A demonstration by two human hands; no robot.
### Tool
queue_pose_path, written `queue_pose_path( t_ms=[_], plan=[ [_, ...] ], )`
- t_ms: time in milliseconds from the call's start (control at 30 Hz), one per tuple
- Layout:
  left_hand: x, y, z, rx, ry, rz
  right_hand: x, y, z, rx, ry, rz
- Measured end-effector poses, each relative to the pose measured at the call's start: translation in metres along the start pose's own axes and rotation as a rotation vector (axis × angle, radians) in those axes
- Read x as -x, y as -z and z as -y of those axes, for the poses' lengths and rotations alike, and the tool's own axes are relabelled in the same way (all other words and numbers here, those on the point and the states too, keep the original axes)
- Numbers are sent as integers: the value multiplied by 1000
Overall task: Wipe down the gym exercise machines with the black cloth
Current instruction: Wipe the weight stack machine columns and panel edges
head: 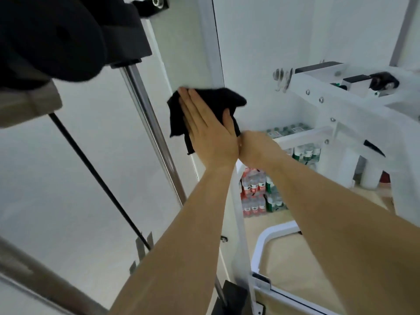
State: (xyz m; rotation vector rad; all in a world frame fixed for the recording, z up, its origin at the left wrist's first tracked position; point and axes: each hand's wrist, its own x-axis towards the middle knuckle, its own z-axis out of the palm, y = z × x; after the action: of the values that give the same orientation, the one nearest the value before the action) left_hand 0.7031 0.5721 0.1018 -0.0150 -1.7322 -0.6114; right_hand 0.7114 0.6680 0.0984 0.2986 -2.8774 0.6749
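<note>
The black cloth [218,98] lies against the white upright of the exercise machine [211,53], about mid-frame. My left hand [209,130] is spread flat over the cloth, fingers pointing up and left, thumb hooked over its right edge, pinning it to the upright. Just right of the left wrist, my right hand [259,151] is curled close to the same upright. Its fingers are hidden behind the left hand, so what it touches cannot be made out.
A chrome guide rod [147,114] and a black cable [91,164] run diagonally at left, under a black padded part [52,37]. A white machine frame with bolts [341,103] stands at right. Packs of water bottles [254,192] sit on the floor beyond, and a white tube frame [268,235] lies below.
</note>
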Motion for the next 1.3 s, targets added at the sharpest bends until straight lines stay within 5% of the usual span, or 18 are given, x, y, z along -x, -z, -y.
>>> queue_pose_path(
  t_ms=[733,933,1300],
  plan=[
    [56,-6,27,26,-15,-34,24,-66,-27,312,-55,78],
    [54,2,34,50,-47,50,35,-99,-10,165,-218,116],
    [112,4,62,49,-39,211,59,-116,-13,278,-195,-32]
  ],
)
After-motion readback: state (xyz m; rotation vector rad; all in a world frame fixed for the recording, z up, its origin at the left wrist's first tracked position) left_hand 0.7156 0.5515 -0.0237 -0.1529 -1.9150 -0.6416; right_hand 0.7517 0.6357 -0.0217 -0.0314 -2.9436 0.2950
